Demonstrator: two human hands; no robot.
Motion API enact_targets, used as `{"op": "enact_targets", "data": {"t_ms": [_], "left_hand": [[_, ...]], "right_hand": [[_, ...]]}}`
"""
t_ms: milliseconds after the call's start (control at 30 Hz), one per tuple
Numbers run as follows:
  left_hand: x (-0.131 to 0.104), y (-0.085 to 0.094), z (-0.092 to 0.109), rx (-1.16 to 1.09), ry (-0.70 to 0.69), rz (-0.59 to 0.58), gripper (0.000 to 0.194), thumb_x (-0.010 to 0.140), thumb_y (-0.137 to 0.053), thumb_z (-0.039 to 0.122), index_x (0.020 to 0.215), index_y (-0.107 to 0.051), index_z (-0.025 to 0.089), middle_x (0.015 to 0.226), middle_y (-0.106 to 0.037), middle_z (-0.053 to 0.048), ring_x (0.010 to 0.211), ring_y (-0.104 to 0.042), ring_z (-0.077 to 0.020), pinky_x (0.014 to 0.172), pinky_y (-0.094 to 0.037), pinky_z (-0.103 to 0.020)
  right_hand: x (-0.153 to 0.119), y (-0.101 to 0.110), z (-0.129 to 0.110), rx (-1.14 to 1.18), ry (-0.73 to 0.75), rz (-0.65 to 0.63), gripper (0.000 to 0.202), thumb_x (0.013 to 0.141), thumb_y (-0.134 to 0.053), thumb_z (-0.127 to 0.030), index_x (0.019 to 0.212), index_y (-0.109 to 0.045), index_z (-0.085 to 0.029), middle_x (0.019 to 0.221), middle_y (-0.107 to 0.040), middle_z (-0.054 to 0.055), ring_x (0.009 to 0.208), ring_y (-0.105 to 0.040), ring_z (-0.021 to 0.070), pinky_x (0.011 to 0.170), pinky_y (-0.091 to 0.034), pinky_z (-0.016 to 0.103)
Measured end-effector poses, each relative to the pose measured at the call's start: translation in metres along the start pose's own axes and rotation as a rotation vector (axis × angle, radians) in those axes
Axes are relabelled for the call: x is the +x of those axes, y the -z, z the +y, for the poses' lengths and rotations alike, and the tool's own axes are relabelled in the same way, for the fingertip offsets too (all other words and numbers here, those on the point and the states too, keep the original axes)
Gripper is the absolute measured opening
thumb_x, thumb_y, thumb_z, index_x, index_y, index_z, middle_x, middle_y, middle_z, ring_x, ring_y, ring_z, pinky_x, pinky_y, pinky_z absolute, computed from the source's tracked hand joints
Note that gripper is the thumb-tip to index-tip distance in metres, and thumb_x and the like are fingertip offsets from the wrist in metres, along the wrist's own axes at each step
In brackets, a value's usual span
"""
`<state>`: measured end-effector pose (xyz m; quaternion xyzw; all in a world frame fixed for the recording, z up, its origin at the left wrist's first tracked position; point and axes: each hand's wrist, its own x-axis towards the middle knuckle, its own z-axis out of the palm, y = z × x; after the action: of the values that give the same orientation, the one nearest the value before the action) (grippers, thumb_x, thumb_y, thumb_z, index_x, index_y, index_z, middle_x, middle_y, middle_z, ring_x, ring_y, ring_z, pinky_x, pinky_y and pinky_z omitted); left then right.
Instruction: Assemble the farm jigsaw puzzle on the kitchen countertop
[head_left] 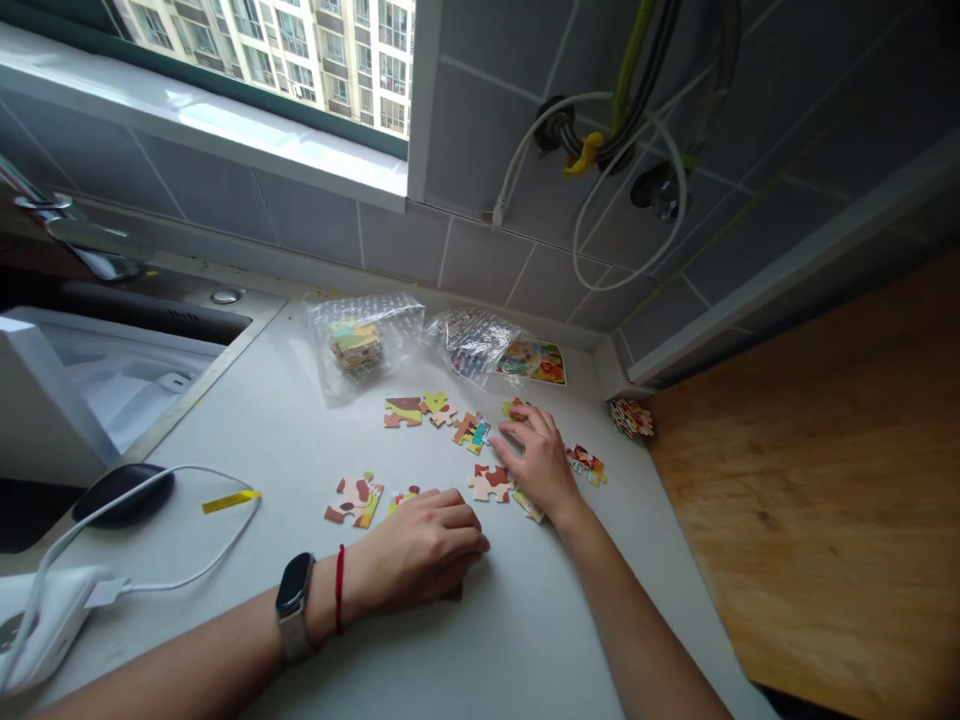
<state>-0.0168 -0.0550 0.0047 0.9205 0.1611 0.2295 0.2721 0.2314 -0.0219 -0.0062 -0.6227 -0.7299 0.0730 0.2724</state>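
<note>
Several puzzle pieces lie on the white counter (300, 430). My left hand (424, 548), with a watch and red cord at the wrist, is closed with its fingers curled down; a small brown edge shows beneath it. It partly covers a yellow-green piece (403, 498), beside a cow-patterned piece (355, 500). My right hand (536, 460) has its fingers apart over the pieces, with its fingertips near a yellow-and-red piece (514, 407) and a brown-and-blue piece (472, 431). A brown-and-white piece (491, 483) lies just left of its palm.
Two clear plastic bags (360, 345) (474, 340) and a picture card (534, 361) lie near the wall. A stack of pieces (631, 418) stands at the right edge. At left are a black mouse (124, 496), a white cable (217, 560) and the sink (259, 315).
</note>
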Motion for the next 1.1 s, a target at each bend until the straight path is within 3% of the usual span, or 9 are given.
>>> {"op": "enact_targets", "data": {"t_ms": [233,533,667,733,800,900,967,1100], "left_hand": [[0.001,0.000,0.001,-0.065,0.025,-0.022,0.015,0.104,-0.054,0.019,0.106,-0.069,0.022,0.095,-0.073,-0.004,0.089,-0.062,-0.0194,0.079,-0.049,-0.032],[0.003,0.004,0.000,-0.078,0.028,0.008,0.018,0.103,-0.053,0.015,0.109,-0.070,0.020,0.098,-0.075,-0.007,0.090,-0.062,-0.0203,0.079,-0.052,-0.034],[0.002,0.004,-0.001,-0.096,0.041,0.011,0.021,0.101,-0.053,0.014,0.110,-0.070,0.019,0.098,-0.075,-0.008,0.091,-0.062,-0.0209,0.081,-0.054,-0.034],[0.001,0.004,-0.002,-0.101,0.051,0.009,0.022,0.101,-0.052,0.014,0.111,-0.071,0.020,0.098,-0.074,-0.008,0.091,-0.063,-0.0212,0.082,-0.054,-0.035],[0.001,0.003,-0.001,-0.102,0.061,0.007,0.023,0.100,-0.053,0.013,0.111,-0.071,0.020,0.098,-0.074,-0.008,0.093,-0.063,-0.0214,0.082,-0.054,-0.035],[0.001,0.003,-0.001,-0.105,0.065,-0.003,0.023,0.099,-0.054,0.012,0.111,-0.071,0.021,0.100,-0.075,-0.008,0.094,-0.063,-0.0215,0.083,-0.053,-0.035],[0.001,0.002,-0.001,-0.110,0.062,-0.004,0.022,0.099,-0.053,0.013,0.111,-0.071,0.020,0.100,-0.075,-0.007,0.094,-0.063,-0.0215,0.083,-0.053,-0.035],[0.001,0.001,-0.001,-0.112,0.063,-0.004,0.021,0.101,-0.053,0.015,0.110,-0.071,0.020,0.098,-0.074,-0.007,0.092,-0.062,-0.0211,0.081,-0.052,-0.034]], "right_hand": [[-0.001,-0.003,-0.012,0.078,0.060,-0.046,0.001,0.092,-0.074,-0.024,0.092,-0.075,-0.023,0.116,-0.069,0.010,0.117,-0.061,0.0291,0.103,-0.052,0.047],[-0.001,-0.001,-0.001,0.093,0.048,-0.047,0.012,0.088,-0.067,-0.012,0.090,-0.074,-0.022,0.115,-0.071,0.009,0.117,-0.061,0.0274,0.103,-0.052,0.045],[-0.002,0.002,0.000,0.047,-0.001,-0.030,0.024,0.091,-0.058,-0.007,0.099,-0.075,-0.023,0.116,-0.071,0.009,0.115,-0.061,0.0268,0.102,-0.052,0.044],[-0.003,0.003,-0.004,0.017,-0.043,-0.005,0.021,0.096,-0.059,-0.015,0.105,-0.075,-0.023,0.114,-0.071,0.009,0.113,-0.061,0.0277,0.101,-0.052,0.044],[-0.005,0.003,-0.012,-0.024,-0.082,-0.002,0.017,0.097,-0.066,-0.032,0.109,-0.075,-0.023,0.113,-0.070,0.011,0.111,-0.061,0.0298,0.099,-0.052,0.045],[-0.007,0.002,-0.027,-0.130,-0.107,-0.048,0.041,0.086,-0.079,-0.056,0.111,-0.075,-0.023,0.115,-0.068,0.014,0.110,-0.059,0.0340,0.095,-0.052,0.048],[-0.007,0.002,-0.034,-0.179,-0.112,-0.080,0.047,0.082,-0.081,-0.059,0.112,-0.075,-0.023,0.117,-0.066,0.015,0.110,-0.058,0.0358,0.095,-0.050,0.050],[-0.005,0.003,-0.036,-0.152,-0.150,-0.099,0.036,0.088,-0.078,-0.050,0.113,-0.075,-0.023,0.118,-0.065,0.015,0.110,-0.058,0.0352,0.096,-0.050,0.050]]}}
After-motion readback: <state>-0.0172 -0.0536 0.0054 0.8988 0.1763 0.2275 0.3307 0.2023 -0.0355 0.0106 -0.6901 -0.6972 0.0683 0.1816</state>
